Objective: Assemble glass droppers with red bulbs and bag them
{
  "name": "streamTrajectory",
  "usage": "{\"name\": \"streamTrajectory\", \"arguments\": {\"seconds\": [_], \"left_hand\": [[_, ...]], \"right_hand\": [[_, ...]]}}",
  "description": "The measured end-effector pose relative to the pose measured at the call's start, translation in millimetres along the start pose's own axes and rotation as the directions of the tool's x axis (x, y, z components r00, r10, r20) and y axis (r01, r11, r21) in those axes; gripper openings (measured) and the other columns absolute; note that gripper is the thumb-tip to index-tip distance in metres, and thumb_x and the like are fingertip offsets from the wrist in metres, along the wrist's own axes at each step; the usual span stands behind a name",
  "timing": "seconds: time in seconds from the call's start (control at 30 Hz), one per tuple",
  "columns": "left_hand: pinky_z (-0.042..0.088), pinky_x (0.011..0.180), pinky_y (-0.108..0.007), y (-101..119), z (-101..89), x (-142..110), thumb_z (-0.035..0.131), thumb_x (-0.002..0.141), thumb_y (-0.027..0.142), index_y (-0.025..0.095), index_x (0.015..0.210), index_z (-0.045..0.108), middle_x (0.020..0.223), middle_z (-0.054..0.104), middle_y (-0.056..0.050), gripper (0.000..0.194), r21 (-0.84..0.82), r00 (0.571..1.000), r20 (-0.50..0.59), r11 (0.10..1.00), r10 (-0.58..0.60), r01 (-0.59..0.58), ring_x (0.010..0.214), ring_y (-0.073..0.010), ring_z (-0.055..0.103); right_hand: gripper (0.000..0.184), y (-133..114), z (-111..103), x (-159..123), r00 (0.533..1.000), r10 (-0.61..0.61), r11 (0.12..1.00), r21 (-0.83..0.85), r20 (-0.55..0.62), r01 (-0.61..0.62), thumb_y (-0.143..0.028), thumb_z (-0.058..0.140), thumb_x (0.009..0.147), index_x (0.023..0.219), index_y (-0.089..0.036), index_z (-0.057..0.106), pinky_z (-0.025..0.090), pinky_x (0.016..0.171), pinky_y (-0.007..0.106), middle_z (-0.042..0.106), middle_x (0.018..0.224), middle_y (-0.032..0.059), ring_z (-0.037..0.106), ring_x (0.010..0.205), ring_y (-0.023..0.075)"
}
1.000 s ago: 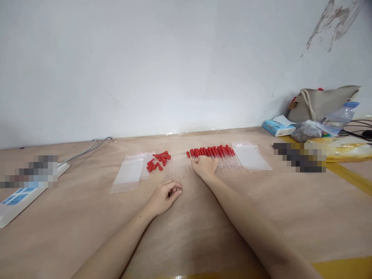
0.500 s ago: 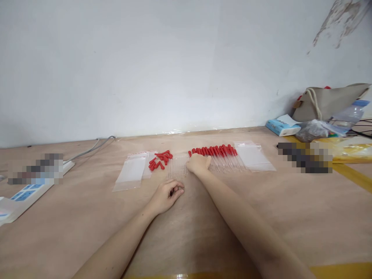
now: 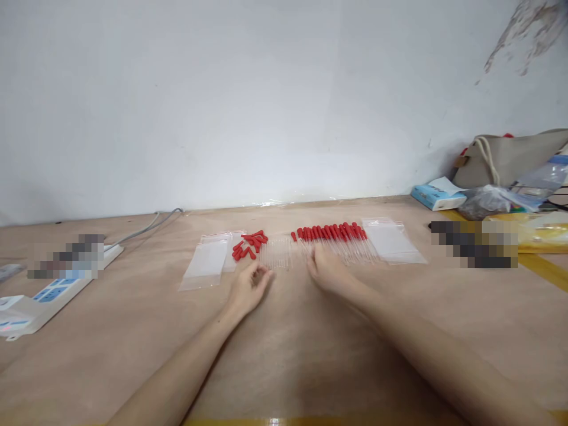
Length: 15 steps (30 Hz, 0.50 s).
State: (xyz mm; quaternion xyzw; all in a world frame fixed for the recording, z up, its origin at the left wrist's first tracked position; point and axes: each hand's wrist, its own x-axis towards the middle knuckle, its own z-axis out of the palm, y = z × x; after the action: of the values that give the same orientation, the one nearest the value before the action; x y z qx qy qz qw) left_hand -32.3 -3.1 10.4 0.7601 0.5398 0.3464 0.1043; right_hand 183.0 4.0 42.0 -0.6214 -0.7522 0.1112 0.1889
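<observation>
My right hand rests over the left end of a row of red-bulbed glass droppers. Its fingers are bunched together at their glass stems, and what lies between the fingertips is hidden. Beside the row's left end, a small red rubber bulb sits a little apart. My left hand lies on the table with loosely curled fingers, thumb apart and nothing visible in it. Just beyond its fingertips are thin clear glass tubes laid side by side. A loose pile of red rubber bulbs is left of the tubes.
Clear zip bags lie at left and right. A white power strip with a grey cable is far left. A blue tissue pack, a grey bag and yellow packaging crowd the right. A wall stands behind.
My right hand has moved right and nearer, from the glass tubes to the dropper row's left end. My left hand has moved slightly forward toward the tubes. The view has shifted slightly.
</observation>
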Motion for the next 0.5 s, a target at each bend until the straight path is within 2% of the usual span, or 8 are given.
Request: {"name": "streamTrajectory", "arguments": {"seconds": [0.07,0.13,0.23,0.33,0.4,0.5], "left_hand": [[0.04,0.069,-0.027,-7.3,-7.4,17.9,0.049,0.078,0.036,0.018,0.068,0.051,0.071,0.057,-0.002,0.021,0.145,0.99,-0.143,0.989,-0.013,0.034,0.073,-0.0169,0.052],[0.039,0.071,-0.03,-13.7,-12.9,39.4,0.05,0.077,0.038,0.019,0.067,0.052,0.072,0.059,-0.003,0.022,0.264,0.983,-0.169,0.958,-0.065,0.109,0.077,-0.0196,0.053],[0.039,0.073,-0.035,-19.1,-13.1,68.8,0.047,0.074,0.049,0.019,0.069,0.058,0.079,0.063,-0.007,0.033,0.403,0.953,-0.174,0.865,-0.249,0.3,0.085,-0.0256,0.054],[0.036,0.079,-0.042,-21.1,-5.9,86.3,0.045,0.071,0.056,0.019,0.069,0.063,0.084,0.065,-0.011,0.042,0.461,0.897,-0.155,0.772,-0.415,0.437,0.093,-0.0314,0.054],[0.033,0.081,-0.045,-22.7,-1.0,91.7,0.044,0.071,0.056,0.019,0.067,0.065,0.08,0.066,-0.011,0.042,0.466,0.88,-0.144,0.754,-0.452,0.463,0.092,-0.0329,0.055],[0.033,0.081,-0.047,-26.3,2.1,95.3,0.045,0.072,0.049,0.02,0.063,0.065,0.073,0.066,-0.011,0.037,0.45,0.878,-0.135,0.761,-0.458,0.466,0.087,-0.0327,0.057]], "right_hand": [[0.021,22.6,1.4,-24.9,0.983,-0.178,0.981,0.067,-0.037,0.181,-0.023,0.031,0.085,0.09,-0.014,0.049,0.039,0.061,0.028,0.061,0.08,0.0088,0.056,0.071,0.0177],[0.018,44.6,6.7,-42.4,0.948,-0.302,0.948,0.078,-0.103,0.31,-0.023,0.033,0.085,0.094,-0.017,0.048,0.041,0.068,0.03,0.061,0.085,0.0072,0.055,0.077,0.0181],[0.024,67.0,16.2,-53.8,0.919,-0.33,0.935,0.063,-0.217,0.35,-0.024,0.036,0.085,0.106,-0.018,0.046,0.042,0.072,0.033,0.061,0.086,0.0061,0.054,0.08,0.0189],[0.025,73.0,20.9,-54.3,0.895,-0.334,0.928,0.065,-0.295,0.368,-0.025,0.038,0.085,0.108,-0.018,0.047,0.043,0.073,0.033,0.061,0.084,0.0053,0.055,0.079,0.0184],[0.025,71.3,21.3,-53.2,0.887,-0.343,0.919,0.083,-0.31,0.385,-0.024,0.039,0.085,0.108,-0.018,0.048,0.043,0.072,0.033,0.062,0.085,0.0049,0.056,0.079,0.018],[0.026,68.0,20.9,-52.5,0.874,-0.361,0.906,0.101,-0.324,0.412,-0.022,0.038,0.085,0.108,-0.02,0.049,0.044,0.075,0.033,0.062,0.092,0.0046,0.056,0.085,0.0177]]}}
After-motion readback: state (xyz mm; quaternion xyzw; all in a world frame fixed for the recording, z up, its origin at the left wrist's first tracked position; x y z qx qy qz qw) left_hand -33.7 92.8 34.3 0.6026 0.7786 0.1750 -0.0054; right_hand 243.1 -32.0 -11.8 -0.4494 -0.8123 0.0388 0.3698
